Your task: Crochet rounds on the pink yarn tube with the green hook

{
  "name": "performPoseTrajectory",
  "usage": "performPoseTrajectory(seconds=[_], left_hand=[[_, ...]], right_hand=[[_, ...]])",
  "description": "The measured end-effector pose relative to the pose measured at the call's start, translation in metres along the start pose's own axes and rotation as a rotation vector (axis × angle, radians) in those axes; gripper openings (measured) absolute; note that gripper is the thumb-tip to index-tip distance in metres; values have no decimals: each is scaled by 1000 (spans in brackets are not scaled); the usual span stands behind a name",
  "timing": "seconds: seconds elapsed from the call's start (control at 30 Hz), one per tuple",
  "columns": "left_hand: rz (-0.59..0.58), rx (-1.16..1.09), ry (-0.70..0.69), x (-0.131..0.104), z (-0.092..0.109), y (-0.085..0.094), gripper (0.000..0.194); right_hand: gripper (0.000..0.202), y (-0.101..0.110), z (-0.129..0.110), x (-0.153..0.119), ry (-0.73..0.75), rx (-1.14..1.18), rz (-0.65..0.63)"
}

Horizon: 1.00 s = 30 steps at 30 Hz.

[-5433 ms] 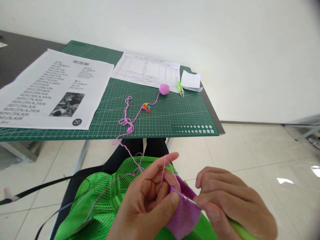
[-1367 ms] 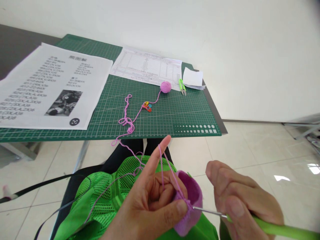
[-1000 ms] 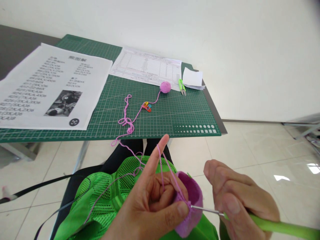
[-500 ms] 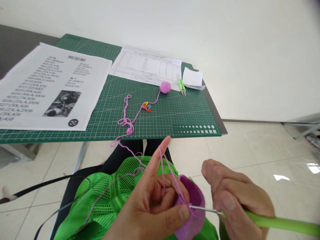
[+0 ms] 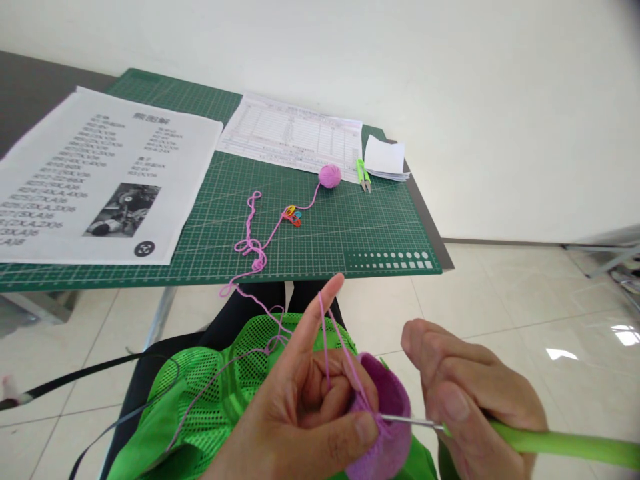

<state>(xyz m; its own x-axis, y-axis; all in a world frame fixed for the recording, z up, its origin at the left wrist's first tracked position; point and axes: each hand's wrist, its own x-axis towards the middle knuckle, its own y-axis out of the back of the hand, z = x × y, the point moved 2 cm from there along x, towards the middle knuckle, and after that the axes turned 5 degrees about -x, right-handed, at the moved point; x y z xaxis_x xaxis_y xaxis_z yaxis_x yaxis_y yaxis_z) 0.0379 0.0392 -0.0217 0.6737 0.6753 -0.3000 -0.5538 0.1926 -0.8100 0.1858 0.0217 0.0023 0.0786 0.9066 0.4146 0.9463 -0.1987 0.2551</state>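
Observation:
Between the thumb and curled fingers of my left hand [image 5: 310, 400] is the rim of a purple crochet piece [image 5: 393, 427], shaped like a hollow cup. Its index finger points up, with pink-purple yarn [image 5: 324, 333] looped over it and running down to the piece. My right hand [image 5: 480, 393] grips a crochet hook [image 5: 565, 445] by its light green handle. The metal shaft reaches left to the rim beside my left thumb, where the hook's tip is hidden in the stitches.
A green cutting mat [image 5: 300, 247] on the table carries a yarn ball [image 5: 329, 176], stitch markers [image 5: 293, 215], thread snips [image 5: 363, 175], a printed pattern sheet [image 5: 115, 167], a form [image 5: 295, 133] and a stack of white paper [image 5: 385, 158]. Loose yarn [image 5: 255, 257] trails over the mat's front edge.
The hook's tip, visible at the rim before, has gone slightly left into the stitches by my left thumb. Both hands stay nearly in place.

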Motion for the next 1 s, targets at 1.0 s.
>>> performPoseTrajectory(seconds=[1.0], left_hand=[[-42,-72,48,1,-2,-2,94]], right_hand=[[39,5,-6,-1,-19,3,-62]])
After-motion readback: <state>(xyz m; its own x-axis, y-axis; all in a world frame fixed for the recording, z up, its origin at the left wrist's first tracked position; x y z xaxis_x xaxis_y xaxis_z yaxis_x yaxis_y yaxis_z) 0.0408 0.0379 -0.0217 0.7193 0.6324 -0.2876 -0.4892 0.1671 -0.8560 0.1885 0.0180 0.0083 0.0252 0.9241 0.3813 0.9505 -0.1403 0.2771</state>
